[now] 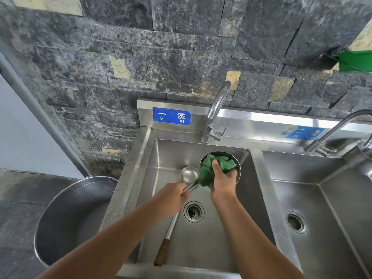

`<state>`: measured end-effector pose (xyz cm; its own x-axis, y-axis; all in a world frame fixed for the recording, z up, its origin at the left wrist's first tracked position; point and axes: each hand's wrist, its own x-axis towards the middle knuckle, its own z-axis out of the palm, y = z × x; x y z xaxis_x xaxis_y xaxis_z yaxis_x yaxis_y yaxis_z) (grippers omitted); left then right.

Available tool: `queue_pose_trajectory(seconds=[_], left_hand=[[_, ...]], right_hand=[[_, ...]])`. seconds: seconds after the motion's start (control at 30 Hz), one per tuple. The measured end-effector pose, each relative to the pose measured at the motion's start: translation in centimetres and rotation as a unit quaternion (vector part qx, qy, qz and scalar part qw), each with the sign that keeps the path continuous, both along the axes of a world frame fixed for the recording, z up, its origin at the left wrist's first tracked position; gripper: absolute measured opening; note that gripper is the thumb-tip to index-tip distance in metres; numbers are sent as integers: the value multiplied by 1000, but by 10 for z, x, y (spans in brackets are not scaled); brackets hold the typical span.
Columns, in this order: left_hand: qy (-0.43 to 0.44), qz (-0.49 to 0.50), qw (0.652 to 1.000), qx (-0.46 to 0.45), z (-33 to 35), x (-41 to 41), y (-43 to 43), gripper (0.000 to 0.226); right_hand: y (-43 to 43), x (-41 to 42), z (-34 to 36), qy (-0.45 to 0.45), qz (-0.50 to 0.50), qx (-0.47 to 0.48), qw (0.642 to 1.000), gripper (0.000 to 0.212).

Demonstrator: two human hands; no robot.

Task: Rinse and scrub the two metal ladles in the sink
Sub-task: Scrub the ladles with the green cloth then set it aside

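L grip (173, 195): ladle (189, 174); R grip (223, 184): cloth (207, 172); sink (165, 154) rear.

The cloth (209, 170) and right hand (223, 184) hide most of the big ladle (238, 174). Toward the frame's right edge, the second sign (304, 133) is blurred and the green thing (354, 61) is cut off.

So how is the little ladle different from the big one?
The small ladle has a far smaller bowl than the big ladle. The small ladle's bowl is bare; the big ladle's is stuffed with a green cloth, which the right hand holds down. The left hand grips a handle beside the small ladle. Both are shiny metal, in the left sink basin.
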<state>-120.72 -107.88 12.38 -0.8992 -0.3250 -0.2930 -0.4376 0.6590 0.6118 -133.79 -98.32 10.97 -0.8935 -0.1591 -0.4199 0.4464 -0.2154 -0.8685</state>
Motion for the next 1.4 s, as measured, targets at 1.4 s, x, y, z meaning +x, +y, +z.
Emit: queue_pose_trajectory(seconds=[1.4], left_hand=[[-43,-38,996,-73,-16,26,-21,20]], right_hand=[[0,28,-23,-146,90,-26,985,19]])
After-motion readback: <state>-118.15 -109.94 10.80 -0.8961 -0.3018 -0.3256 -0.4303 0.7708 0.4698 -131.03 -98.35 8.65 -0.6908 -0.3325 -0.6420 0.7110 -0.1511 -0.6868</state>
